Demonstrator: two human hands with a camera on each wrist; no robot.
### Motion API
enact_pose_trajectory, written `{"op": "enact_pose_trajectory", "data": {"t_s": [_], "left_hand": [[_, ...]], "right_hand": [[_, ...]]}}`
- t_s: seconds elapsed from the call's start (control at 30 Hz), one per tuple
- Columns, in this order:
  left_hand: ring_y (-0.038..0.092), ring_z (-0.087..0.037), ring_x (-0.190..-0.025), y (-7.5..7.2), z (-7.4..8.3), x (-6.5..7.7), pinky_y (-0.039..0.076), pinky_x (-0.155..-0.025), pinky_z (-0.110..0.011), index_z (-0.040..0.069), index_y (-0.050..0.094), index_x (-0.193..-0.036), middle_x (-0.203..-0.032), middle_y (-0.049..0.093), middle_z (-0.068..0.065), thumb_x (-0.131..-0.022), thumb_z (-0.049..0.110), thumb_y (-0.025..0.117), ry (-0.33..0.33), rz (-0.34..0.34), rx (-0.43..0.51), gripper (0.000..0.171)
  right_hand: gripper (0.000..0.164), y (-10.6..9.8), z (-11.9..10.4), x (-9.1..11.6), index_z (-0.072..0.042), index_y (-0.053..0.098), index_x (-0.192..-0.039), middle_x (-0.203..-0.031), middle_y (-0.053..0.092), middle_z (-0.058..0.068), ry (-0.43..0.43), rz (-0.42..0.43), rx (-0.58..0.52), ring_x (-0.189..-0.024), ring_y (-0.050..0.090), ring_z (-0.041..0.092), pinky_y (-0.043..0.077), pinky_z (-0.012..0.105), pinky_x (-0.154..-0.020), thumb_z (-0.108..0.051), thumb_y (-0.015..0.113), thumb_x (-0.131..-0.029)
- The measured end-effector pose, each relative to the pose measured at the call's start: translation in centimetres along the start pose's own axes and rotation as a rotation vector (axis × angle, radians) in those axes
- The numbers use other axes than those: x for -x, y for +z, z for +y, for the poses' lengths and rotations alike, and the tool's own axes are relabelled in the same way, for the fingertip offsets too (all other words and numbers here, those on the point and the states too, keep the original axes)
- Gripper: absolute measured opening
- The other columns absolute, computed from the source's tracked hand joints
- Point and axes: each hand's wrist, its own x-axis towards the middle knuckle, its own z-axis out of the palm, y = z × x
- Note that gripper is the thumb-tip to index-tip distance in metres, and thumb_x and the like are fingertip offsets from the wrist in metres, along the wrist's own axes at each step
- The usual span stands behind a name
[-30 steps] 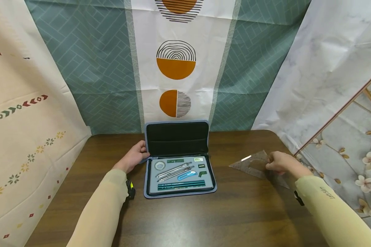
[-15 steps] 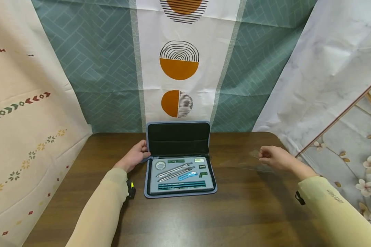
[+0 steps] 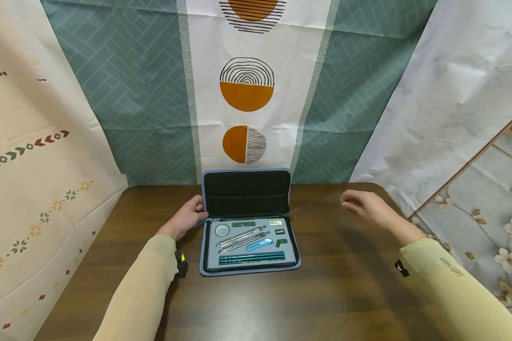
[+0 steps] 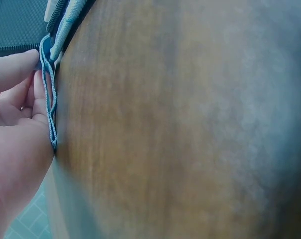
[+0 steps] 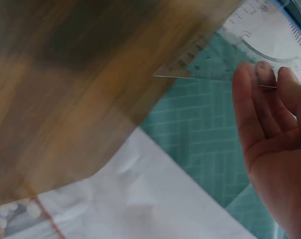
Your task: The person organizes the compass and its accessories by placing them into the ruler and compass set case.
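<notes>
A blue-edged zip case (image 3: 247,182) lies open on the table, its black lid raised. My left hand (image 3: 185,218) grips the case's left side near the hinge; in the left wrist view, thumb and fingers are about a blue fabric loop (image 4: 50,99) there. Off to the right, my right hand (image 3: 369,209) pinches a clear set square (image 5: 210,62) by one edge, raised above the table. In the head view that set square is almost invisible. The case's grey tray (image 3: 251,232) bears two silver compasses (image 3: 241,237), a blue cutter (image 3: 260,244) and dark green pencils (image 3: 251,258).
The brown wooden table (image 3: 256,303) extends in front of and beside the case. Behind it hangs a patterned teal and white cloth (image 3: 153,94). Cream cloth (image 3: 47,189) borders the left, and marbled floral cloth (image 3: 452,118) borders the right.
My right hand has lifted the set square from the table's right side and moved it left and away from me, toward the case. My left hand stays at the case.
</notes>
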Motion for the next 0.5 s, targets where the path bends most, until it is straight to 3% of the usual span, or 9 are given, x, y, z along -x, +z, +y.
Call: {"op": "enact_pose_trajectory", "data": {"t_s": [0.27,0.5], "left_hand": [[0.063,-0.034,-0.121,0.1,-0.1,-0.1,0.047,-0.109,-0.047,-0.001,0.048,-0.144,-0.138,0.07,-0.025,-0.111,-0.005,0.053,0.017,0.012,-0.001,0.033],[0.064,-0.034,-0.121,0.2,0.0,0.0,0.047,-0.108,-0.046,-0.001,0.049,-0.142,-0.139,0.07,-0.025,-0.111,-0.006,0.054,0.016,0.011,-0.01,0.032]], "right_hand": [[0.008,0.6,-3.2,-3.4,-0.011,0.07,-0.105,-0.089,0.066,0.002,0.054,0.001,-0.115,-0.082,0.062,0.02,0.051,0.036,-0.076,-0.01,0.065,-0.111],[0.006,1.6,-5.0,-6.1,-0.01,0.07,-0.109,-0.097,0.071,0.008,0.04,0.002,-0.185,-0.087,0.063,0.021,0.053,0.039,-0.081,-0.012,0.065,-0.112]]}}
